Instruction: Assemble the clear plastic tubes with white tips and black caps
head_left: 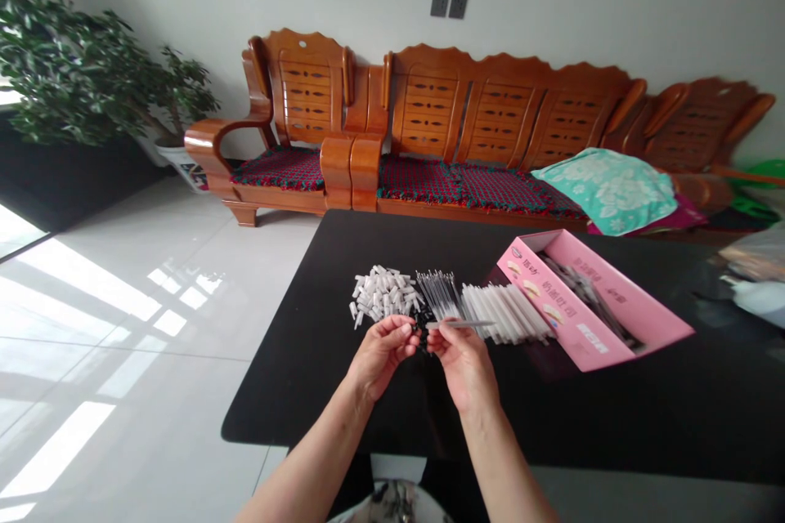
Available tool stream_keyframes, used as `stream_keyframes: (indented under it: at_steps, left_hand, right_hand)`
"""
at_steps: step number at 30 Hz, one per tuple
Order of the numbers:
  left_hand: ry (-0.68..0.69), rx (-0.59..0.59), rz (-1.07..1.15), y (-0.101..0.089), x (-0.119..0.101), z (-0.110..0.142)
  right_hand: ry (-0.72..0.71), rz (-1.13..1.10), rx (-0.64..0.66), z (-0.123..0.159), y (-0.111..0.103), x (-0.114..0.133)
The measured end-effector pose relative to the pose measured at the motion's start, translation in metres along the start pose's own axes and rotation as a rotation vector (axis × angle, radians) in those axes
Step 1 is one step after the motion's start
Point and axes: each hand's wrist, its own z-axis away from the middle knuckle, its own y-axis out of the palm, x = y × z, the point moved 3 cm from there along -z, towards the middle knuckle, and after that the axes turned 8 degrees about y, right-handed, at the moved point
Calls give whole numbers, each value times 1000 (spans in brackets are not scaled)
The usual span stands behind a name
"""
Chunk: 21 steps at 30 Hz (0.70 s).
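My right hand (pixel 466 368) pinches a thin clear tube (pixel 459 324) that points left towards my left hand (pixel 383 355). The curled fingers of my left hand sit just beside it, and whatever they may hold is hidden. Right by my hands lies a heap of small black parts (pixel 420 328). Behind them on the black table (pixel 307 392) are a pile of short white plastic pieces (pixel 383 296), a bundle of thin clear tubes (pixel 437 294) and a row of longer white tubes (pixel 504 313). A pink cardboard box (pixel 589 302) holds dark items.
A carved wooden sofa (pixel 466 122) with red woven cushions stands beyond the table, with a teal cloth (pixel 604 189) on it. A potted plant (pixel 91 78) stands at the left. Plastic bags (pixel 751 261) lie at the right edge. White tiles cover the floor.
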Motion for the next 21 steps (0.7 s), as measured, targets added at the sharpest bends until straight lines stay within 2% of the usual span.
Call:
stream_keyframes:
  at_steps: [6, 15, 21]
  left_hand:
    - [14, -39, -12, 7, -1, 2]
    - [44, -35, -34, 10, 1, 2]
    - [127, -42, -119, 12, 2, 2]
  right_hand:
    - [-85, 103, -27, 4, 4, 0]
    - [-157, 180, -33, 4, 5, -2]
    - [-206, 244, -52, 4, 2, -3]
